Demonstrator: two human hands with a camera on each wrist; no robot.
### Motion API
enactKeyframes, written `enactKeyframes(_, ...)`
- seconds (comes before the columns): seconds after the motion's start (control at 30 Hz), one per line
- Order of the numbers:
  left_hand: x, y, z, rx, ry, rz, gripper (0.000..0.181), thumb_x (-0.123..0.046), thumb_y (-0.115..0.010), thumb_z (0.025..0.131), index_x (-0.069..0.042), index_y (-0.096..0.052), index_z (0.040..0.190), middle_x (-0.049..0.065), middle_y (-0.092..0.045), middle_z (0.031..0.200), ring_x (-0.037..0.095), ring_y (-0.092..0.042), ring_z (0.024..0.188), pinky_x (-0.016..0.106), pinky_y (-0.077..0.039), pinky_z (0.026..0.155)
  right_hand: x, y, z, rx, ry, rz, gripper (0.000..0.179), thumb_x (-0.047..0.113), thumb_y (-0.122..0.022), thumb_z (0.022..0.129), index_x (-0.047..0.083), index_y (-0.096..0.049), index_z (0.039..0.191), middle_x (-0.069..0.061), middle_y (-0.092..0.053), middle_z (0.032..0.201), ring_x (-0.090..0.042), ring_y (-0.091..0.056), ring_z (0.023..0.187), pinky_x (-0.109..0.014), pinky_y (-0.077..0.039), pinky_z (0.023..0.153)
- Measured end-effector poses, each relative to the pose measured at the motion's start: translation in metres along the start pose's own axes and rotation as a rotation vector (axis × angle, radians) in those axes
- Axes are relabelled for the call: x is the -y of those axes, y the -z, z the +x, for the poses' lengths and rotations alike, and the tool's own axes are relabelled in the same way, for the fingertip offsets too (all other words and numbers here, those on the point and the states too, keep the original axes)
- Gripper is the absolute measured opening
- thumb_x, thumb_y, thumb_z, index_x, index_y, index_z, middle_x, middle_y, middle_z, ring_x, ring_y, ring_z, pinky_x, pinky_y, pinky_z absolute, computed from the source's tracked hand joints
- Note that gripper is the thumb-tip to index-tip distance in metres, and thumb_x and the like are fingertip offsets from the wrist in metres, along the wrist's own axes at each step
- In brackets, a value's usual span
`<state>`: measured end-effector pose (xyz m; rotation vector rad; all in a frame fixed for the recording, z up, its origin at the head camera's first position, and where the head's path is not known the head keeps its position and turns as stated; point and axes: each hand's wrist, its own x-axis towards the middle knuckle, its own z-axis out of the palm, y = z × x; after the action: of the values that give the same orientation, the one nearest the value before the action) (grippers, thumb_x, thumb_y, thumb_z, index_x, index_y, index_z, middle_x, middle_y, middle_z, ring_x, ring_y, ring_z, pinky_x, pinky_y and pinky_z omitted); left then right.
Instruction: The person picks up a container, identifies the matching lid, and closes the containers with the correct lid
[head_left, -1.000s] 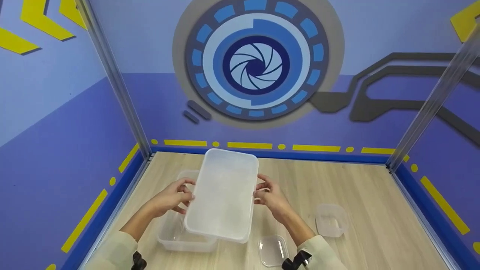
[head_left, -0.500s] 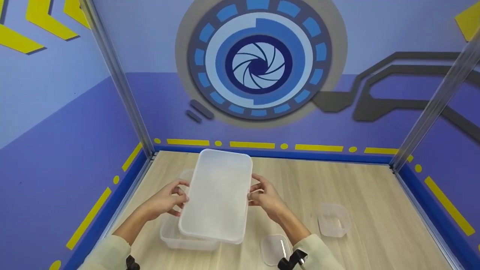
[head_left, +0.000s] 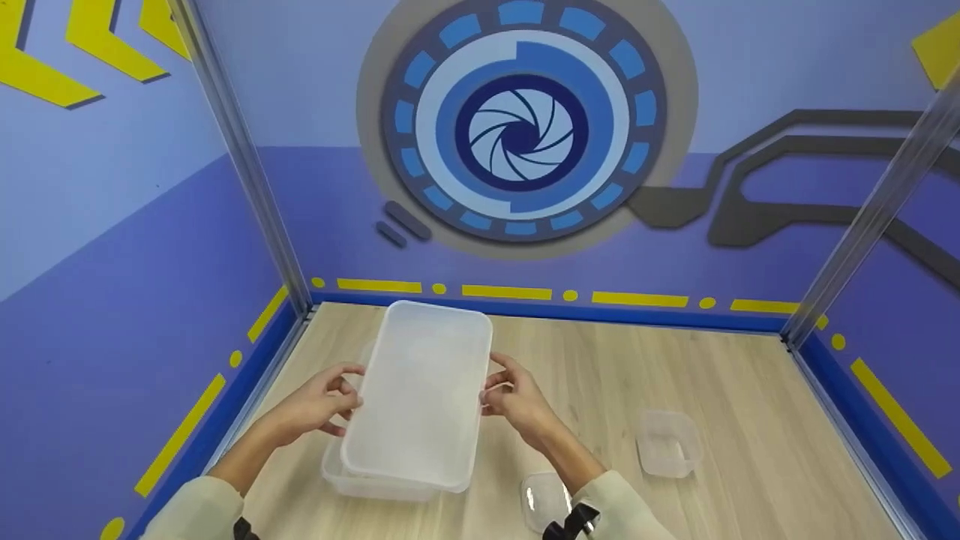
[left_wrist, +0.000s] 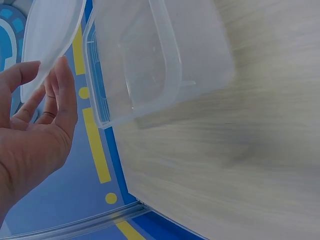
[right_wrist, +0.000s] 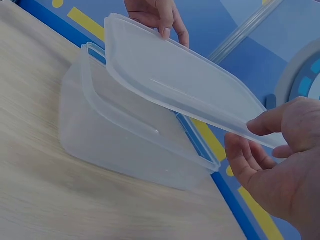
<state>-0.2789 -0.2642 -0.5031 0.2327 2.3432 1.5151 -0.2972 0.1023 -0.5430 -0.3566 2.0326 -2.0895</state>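
A large translucent rectangular lid [head_left: 418,394] is held up by both hands, one at each long edge. My left hand [head_left: 324,401] pinches its left edge between thumb and fingers, and my right hand [head_left: 521,401] pinches the right edge. Below the lid stands a large clear plastic food container [head_left: 382,489], upright on the table and partly hidden by it. In the right wrist view a gap shows between the lid [right_wrist: 180,80] and the rim of the container [right_wrist: 125,145]. The lid is tilted over the container's open top.
A small clear container [head_left: 669,444] stands on the wooden table [head_left: 735,405] to the right. Near the front, a small square clear lid [head_left: 544,499] lies flat, partly hidden by the right wrist. Painted walls and metal posts [head_left: 255,172] bound the table.
Both hands have carried the large lid to the left and slightly down, so it covers more of the large container. The small container and small lid stay put.
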Motion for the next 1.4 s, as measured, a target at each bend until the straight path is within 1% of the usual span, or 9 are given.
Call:
enactKeyframes(0.17, 0.002, 0.002, 0.000, -0.027, 0.005, 0.014, 0.055, -0.016, -0.064, 0.105, -0.007, -0.042, 0.155, 0.017, -0.055, 0.112, 0.027, -0.063, 0.092, 0.041, -0.063, 0.072, -0.003, -0.005, 0.002, -0.013, 0.022, -0.015, 0.074, -0.008, -0.063, 0.093, -0.004, -0.033, 0.161, -0.023, -0.055, 0.116, -0.024, -0.062, 0.092, -0.041, -0.063, 0.085)
enactKeyframes(0.27, 0.003, 0.002, 0.001, -0.049, 0.011, 0.023, 0.053, -0.021, -0.064, 0.107, -0.007, -0.044, 0.154, 0.015, -0.057, 0.109, 0.027, -0.064, 0.091, 0.041, -0.064, 0.070, -0.003, -0.008, 0.003, -0.025, 0.029, -0.019, 0.072, -0.009, -0.062, 0.094, -0.007, -0.035, 0.160, -0.024, -0.056, 0.115, -0.023, -0.063, 0.092, -0.040, -0.063, 0.085)
enactKeyframes(0.4, 0.004, 0.003, 0.002, -0.080, 0.001, 0.039, 0.050, -0.025, -0.063, 0.109, -0.006, -0.046, 0.152, 0.014, -0.057, 0.106, 0.026, -0.065, 0.089, 0.041, -0.064, 0.067, -0.003, -0.012, 0.006, -0.038, 0.034, -0.003, 0.068, -0.009, -0.062, 0.095, -0.009, -0.037, 0.157, -0.023, -0.057, 0.114, -0.022, -0.062, 0.091, -0.040, -0.063, 0.085)
enactKeyframes(0.5, 0.005, 0.003, 0.003, -0.102, -0.008, 0.053, 0.047, -0.021, -0.061, 0.109, -0.004, -0.047, 0.151, 0.016, -0.057, 0.105, 0.027, -0.066, 0.086, 0.042, -0.063, 0.065, -0.002, -0.016, 0.007, -0.042, 0.035, 0.010, 0.065, -0.009, -0.062, 0.094, -0.009, -0.040, 0.156, -0.023, -0.057, 0.114, -0.022, -0.062, 0.091, -0.039, -0.063, 0.085)
enactKeyframes(0.6, 0.005, 0.004, 0.002, -0.115, -0.005, 0.064, 0.046, -0.018, -0.060, 0.109, -0.001, -0.047, 0.151, 0.018, -0.057, 0.105, 0.026, -0.066, 0.085, 0.042, -0.064, 0.065, -0.001, -0.019, 0.009, -0.039, 0.034, 0.023, 0.062, -0.008, -0.063, 0.094, -0.011, -0.043, 0.153, -0.023, -0.057, 0.116, -0.023, -0.063, 0.093, -0.039, -0.063, 0.086)
enactKeyframes(0.8, 0.008, 0.006, -0.001, -0.148, 0.043, 0.106, 0.044, -0.014, -0.059, 0.109, -0.002, -0.049, 0.149, 0.020, -0.057, 0.109, 0.026, -0.066, 0.086, 0.044, -0.064, 0.067, 0.001, -0.026, 0.010, -0.014, 0.044, 0.000, 0.052, -0.007, -0.063, 0.097, -0.015, -0.049, 0.146, -0.026, -0.058, 0.121, -0.022, -0.064, 0.096, -0.038, -0.063, 0.086)
enactKeyframes(0.93, 0.009, 0.007, -0.003, -0.156, 0.069, 0.136, 0.041, -0.012, -0.058, 0.109, -0.003, -0.050, 0.148, 0.019, -0.057, 0.110, 0.026, -0.065, 0.088, 0.045, -0.065, 0.067, -0.002, -0.030, 0.010, 0.001, 0.044, -0.004, 0.054, -0.006, -0.064, 0.097, -0.016, -0.047, 0.147, -0.026, -0.057, 0.123, -0.021, -0.063, 0.096, -0.039, -0.063, 0.087)
enactKeyframes(1.1, 0.011, 0.007, -0.001, -0.175, 0.098, 0.162, 0.041, -0.011, -0.059, 0.108, -0.002, -0.052, 0.147, 0.017, -0.059, 0.107, 0.026, -0.066, 0.088, 0.045, -0.065, 0.066, -0.003, -0.036, 0.012, 0.002, 0.023, 0.003, 0.060, -0.005, -0.066, 0.095, -0.016, -0.044, 0.150, -0.026, -0.055, 0.126, -0.024, -0.065, 0.100, -0.039, -0.062, 0.089)
enactKeyframes(1.4, 0.023, 0.006, -0.002, -0.194, 0.107, 0.182, 0.040, -0.008, -0.059, 0.107, 0.001, -0.052, 0.145, 0.016, -0.060, 0.103, 0.026, -0.067, 0.086, 0.044, -0.064, 0.063, -0.004, -0.045, 0.010, 0.018, -0.010, -0.022, 0.063, -0.001, -0.069, 0.094, -0.015, -0.044, 0.150, -0.027, -0.054, 0.134, -0.025, -0.066, 0.104, -0.041, -0.061, 0.092)
